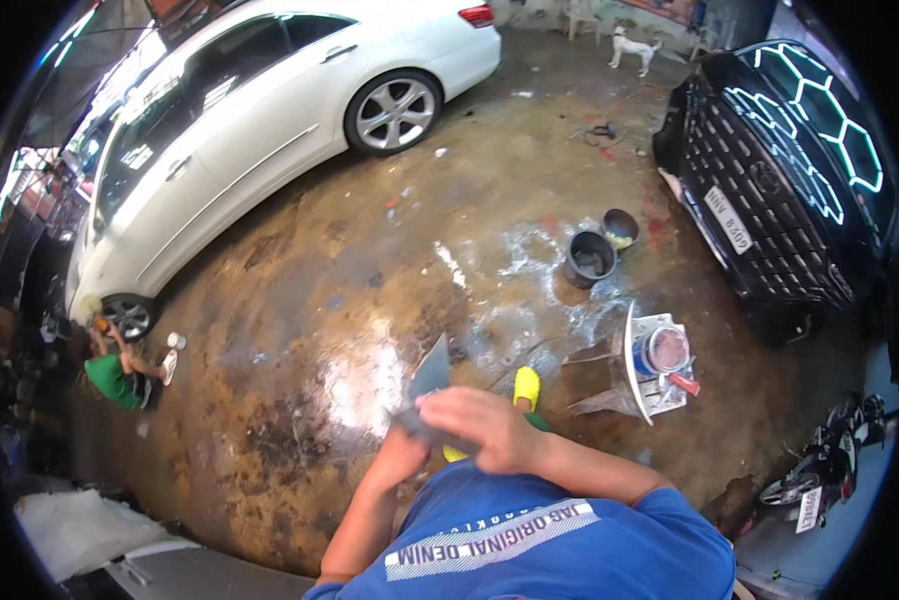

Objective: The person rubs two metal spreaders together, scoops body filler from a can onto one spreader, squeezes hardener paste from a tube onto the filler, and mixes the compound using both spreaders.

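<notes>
Head view: right hand [485, 425] on top, fingers [450, 402] curled together, pressing down on flat grey putty blade [430, 372]. Blade tip pokes up and left beyond fingertips. Left hand [402, 452] beneath right, mostly covered; seems to clamp blade's lower end, finger state cannot tell. Yellow shoe [526, 388] just right of right-hand knuckles. White stool [638, 362] with open tin [663, 348] farther right; black buckets [592, 258] well beyond. Judgement: wipe with even pressure along blade, fingers clear of edge, grip firm.

Single head-worn fisheye view, looking steeply down, close over the hands [470, 425], wet garage floor [350, 290] spreading beyond, edges bending
</notes>
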The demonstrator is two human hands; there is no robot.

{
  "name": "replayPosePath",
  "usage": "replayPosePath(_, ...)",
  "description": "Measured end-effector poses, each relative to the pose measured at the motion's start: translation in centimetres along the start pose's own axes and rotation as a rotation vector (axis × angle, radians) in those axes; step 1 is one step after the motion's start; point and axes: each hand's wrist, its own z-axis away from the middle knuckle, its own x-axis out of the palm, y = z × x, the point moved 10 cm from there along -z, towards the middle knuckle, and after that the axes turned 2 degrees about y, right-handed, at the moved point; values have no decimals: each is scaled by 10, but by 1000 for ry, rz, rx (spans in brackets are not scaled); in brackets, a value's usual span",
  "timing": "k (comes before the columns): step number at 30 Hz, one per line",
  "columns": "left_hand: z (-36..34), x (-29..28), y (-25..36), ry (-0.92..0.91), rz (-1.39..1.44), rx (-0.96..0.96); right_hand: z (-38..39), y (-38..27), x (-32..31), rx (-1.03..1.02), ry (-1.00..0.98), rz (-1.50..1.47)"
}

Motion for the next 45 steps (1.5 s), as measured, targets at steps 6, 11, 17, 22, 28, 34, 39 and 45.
replayPosePath(6, -11, -2, -25, 335, 263, 2, -4, 22, -8, -29, 117, 336)
replayPosePath(11, 8, 0, -32, 288, 364, -143, -5, -29, 17, -101, -29, 141)
replayPosePath(17, 9, -17, -6, 455, 145, 122, -6, 20, 7, 67, 119, 182)
replayPosePath(22, 21, -10, 20, 422, 50, 61, 2, 1, 18, -106, 76, 258)
replayPosePath(28, 23, 3, -67, 349, 1212, -314, -2, -35, 22, -226, -57, 148)
replayPosePath(34, 18, -10, 22, 440, 51, 134, 0, 45, -20, 144, 151, 235)
replayPosePath(39, 18, -7, 1, 380, 93, 79, 5, 9, 4, -18, 164, 201)
replayPosePath(45, 11, -13, -10, 486, 202, 94, 3, 33, -4, 169, 226, 234)
